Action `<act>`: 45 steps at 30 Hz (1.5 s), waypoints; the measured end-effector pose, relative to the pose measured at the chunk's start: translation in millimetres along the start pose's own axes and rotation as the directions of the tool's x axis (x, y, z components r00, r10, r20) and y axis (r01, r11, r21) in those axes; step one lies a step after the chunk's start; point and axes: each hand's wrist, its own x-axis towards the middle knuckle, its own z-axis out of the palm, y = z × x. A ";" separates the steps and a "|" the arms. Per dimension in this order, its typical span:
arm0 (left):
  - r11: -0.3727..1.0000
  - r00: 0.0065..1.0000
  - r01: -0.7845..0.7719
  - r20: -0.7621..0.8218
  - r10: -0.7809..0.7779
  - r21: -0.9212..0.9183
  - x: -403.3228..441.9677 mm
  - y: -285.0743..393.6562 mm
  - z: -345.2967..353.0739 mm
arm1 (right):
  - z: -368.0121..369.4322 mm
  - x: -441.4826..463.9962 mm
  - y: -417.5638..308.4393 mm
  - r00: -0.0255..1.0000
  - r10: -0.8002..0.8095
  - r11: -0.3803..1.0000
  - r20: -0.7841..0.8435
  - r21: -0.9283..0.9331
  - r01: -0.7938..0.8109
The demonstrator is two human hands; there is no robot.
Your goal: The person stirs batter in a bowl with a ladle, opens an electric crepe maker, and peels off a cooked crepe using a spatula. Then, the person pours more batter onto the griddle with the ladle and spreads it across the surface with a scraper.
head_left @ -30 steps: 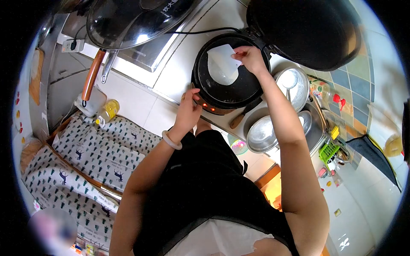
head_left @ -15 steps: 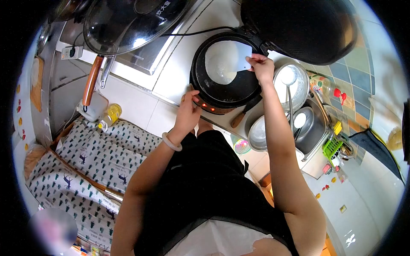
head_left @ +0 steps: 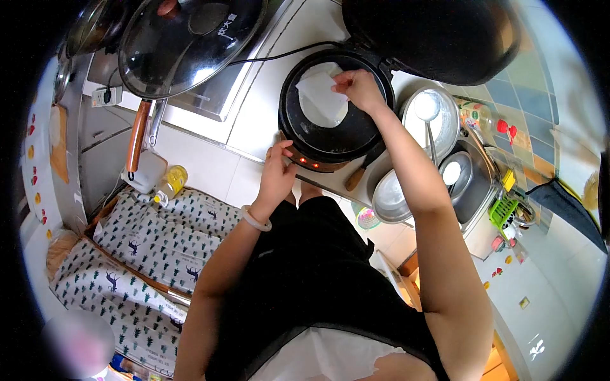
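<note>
My right hand point(head_left: 357, 90) pinches a flat white scraper point(head_left: 319, 93) over the black round pan point(head_left: 337, 141) of an electric griddle. Beneath the scraper a round of white batter point(head_left: 312, 114) lies on the pan, partly hidden by it. The fingers of my left hand point(head_left: 277, 173) are bent at the griddle's front edge, beside two lit orange lights point(head_left: 309, 163); whether they grip the edge cannot be made out. The griddle's black lid point(head_left: 438, 38) stands raised behind.
Right of the griddle are a metal bowl with a ladle point(head_left: 427, 106), another metal bowl point(head_left: 391, 200) and a sink point(head_left: 476, 197). A wooden-handled tool point(head_left: 356, 178) lies near the counter edge. At the left are a lidded pan point(head_left: 190, 44) and an oil bottle point(head_left: 171, 183).
My right hand has moved the scraper left across the batter since half a second ago, after an earlier move to the right. My left hand has stayed at the griddle's edge.
</note>
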 end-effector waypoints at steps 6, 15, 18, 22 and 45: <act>1.000 1.000 0.017 0.007 -0.017 0.009 -0.5 1.1 1.3 | -2.4 12.5 19.4 0.992 0.053 0.995 -0.116 0.089 -0.043; 1.000 0.999 0.009 0.033 -0.009 0.015 -1.0 5.6 1.5 | -6.7 -4.9 40.2 0.932 0.252 0.929 -0.262 0.334 -0.157; 1.000 0.999 0.001 0.047 -0.003 0.026 -0.5 6.5 1.7 | -1.9 -11.2 53.2 0.890 0.339 0.896 -0.306 0.394 -0.206; 0.998 0.998 -0.049 0.046 0.047 0.039 1.4 9.1 2.0 | 1.5 -26.7 56.9 0.831 0.413 0.846 -0.373 0.495 -0.198; 0.991 0.985 -0.104 0.148 0.091 0.086 4.9 15.3 9.9 | 14.7 -49.7 34.4 0.845 0.308 0.841 -0.438 0.540 -0.027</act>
